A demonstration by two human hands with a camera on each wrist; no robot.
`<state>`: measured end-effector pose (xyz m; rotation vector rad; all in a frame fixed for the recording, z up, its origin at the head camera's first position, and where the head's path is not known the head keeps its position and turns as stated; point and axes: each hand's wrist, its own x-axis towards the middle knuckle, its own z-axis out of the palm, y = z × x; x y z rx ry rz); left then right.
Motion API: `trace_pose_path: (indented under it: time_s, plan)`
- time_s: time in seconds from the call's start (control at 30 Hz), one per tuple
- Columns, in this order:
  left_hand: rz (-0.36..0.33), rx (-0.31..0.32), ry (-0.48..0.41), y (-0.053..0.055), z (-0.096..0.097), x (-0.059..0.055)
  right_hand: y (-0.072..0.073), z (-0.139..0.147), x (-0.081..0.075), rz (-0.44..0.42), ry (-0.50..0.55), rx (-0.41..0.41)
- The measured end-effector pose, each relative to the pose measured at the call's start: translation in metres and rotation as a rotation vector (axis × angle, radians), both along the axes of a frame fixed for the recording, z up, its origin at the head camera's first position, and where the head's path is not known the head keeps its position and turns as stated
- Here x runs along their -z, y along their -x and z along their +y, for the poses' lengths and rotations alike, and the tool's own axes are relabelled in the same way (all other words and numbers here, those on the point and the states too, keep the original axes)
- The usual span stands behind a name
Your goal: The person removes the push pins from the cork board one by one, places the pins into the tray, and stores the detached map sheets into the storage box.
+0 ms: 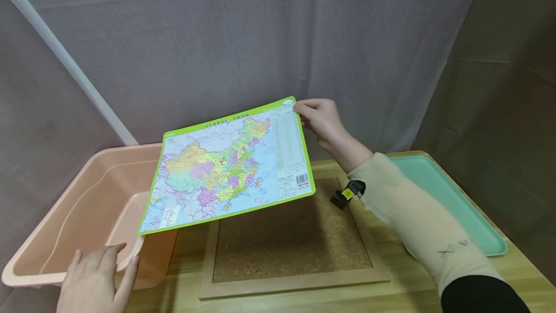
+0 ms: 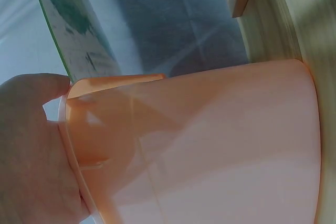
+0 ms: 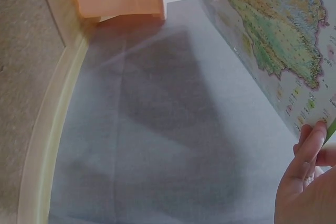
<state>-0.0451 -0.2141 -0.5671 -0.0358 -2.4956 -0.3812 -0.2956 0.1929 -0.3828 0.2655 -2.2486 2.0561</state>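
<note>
A laminated map sheet [image 1: 230, 163] with a bright green border hangs tilted in the air, printed side facing the head camera. My right hand [image 1: 323, 120] pinches its upper right corner between thumb and fingers; in the right wrist view these fingers [image 3: 310, 148] overlap the edge of its back, which carries another map. The sheet's lower left corner reaches over the pink plastic basin [image 1: 97, 158]. My left hand [image 1: 93, 279] lies at the basin's front rim, fingers spread and fairly straight, thumb pointing toward the sheet. In the left wrist view the thumb [image 2: 50, 85] is right at the rim.
Below the sheet, a wood-framed cork board [image 1: 295, 245] lies on the wooden table [image 1: 187, 274]. A mint-green tray [image 1: 456, 206] sits at the right, partly behind the right sleeve [image 1: 417, 216]. Grey cloth [image 1: 260, 37] hangs behind the table.
</note>
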Motion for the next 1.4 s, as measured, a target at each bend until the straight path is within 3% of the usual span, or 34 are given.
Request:
trace_pose_path:
  time_s: [0.33,0.67,1.17,1.4]
  plan:
    - [-0.015,-0.002,0.007,-0.001,0.000,0.000,-0.003,-0.038,-0.007,-0.024,-0.018,0.008]
    - [0.036,0.011,-0.001,0.000,0.002,0.000,-0.011,-0.073,-0.010,-0.047,0.053,-0.014]
    - [0.010,-0.017,-0.018,-0.002,0.005,-0.004,-0.026,-0.121,-0.010,-0.147,0.170,-0.099]
    - [0.001,-0.026,-0.027,-0.002,0.006,-0.002,-0.031,-0.146,-0.007,-0.096,0.149,-0.116]
